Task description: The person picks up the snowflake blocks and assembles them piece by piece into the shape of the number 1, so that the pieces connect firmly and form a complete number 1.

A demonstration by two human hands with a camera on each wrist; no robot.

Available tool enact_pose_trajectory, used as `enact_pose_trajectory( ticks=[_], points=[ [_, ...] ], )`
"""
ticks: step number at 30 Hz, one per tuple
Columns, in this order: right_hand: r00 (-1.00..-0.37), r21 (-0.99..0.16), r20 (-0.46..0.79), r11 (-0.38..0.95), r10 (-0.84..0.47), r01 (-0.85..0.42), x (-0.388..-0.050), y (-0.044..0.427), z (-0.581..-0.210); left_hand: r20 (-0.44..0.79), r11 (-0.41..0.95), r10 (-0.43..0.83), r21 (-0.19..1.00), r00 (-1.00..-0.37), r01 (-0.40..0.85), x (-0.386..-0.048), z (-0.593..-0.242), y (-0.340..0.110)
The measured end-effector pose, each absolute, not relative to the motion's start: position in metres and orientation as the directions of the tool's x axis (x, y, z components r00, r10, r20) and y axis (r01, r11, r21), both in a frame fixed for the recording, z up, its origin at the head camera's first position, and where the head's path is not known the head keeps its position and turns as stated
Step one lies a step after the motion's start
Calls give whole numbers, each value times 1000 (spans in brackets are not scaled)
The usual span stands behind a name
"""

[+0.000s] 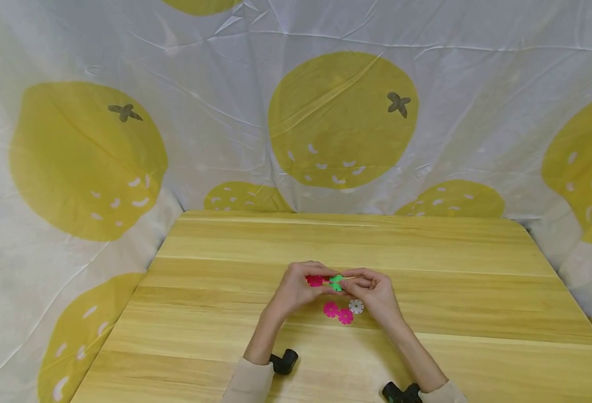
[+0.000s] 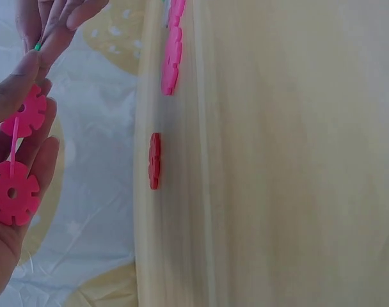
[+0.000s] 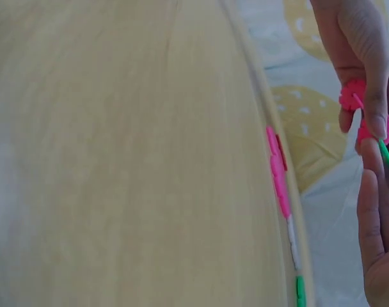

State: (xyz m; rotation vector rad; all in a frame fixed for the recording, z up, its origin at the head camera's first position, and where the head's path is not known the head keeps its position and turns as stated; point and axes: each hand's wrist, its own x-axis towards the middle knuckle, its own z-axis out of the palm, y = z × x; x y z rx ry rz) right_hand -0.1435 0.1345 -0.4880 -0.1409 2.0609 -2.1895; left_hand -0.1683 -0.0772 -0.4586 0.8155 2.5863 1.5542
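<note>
My left hand (image 1: 296,288) holds a short chain of pink notched plastic discs (image 2: 12,192), slotted into each other, with its thumb pressing near the chain's end. In the head view the chain's pink (image 1: 314,280) shows between thumb and fingers. My right hand (image 1: 379,291) pinches a green notched disc (image 1: 336,282) against the chain's end, the two hands' fingertips close together. The right wrist view shows this green disc (image 3: 387,157) almost edge-on, next to the left thumb. Whether it is slotted in cannot be made out.
Below the hands on the wooden table (image 1: 200,313) lie two loose pink discs (image 1: 345,316) and a white one (image 1: 356,306). A red disc (image 2: 155,161) shows in the left wrist view, and another green disc (image 3: 301,291) in the right wrist view. A lemon-print cloth (image 1: 215,112) hangs behind.
</note>
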Motion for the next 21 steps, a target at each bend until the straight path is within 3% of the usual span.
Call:
enact_pose_trajectory(
  ticks=[9, 14, 21],
  points=[
    [-964, -994, -79, 90, -253, 57, -146, 138, -493, 190, 348, 384, 877, -904, 332, -171, -459, -90],
    [-918, -964, -58, 261, -391, -50, -144, 140, -498, 180, 345, 372, 884, -911, 315, -173, -460, -94],
    [-892, -946, -26, 300, -452, -124, -144, 139, -503, 164, 385, 367, 869, -916, 310, -173, -462, -96]
  ],
)
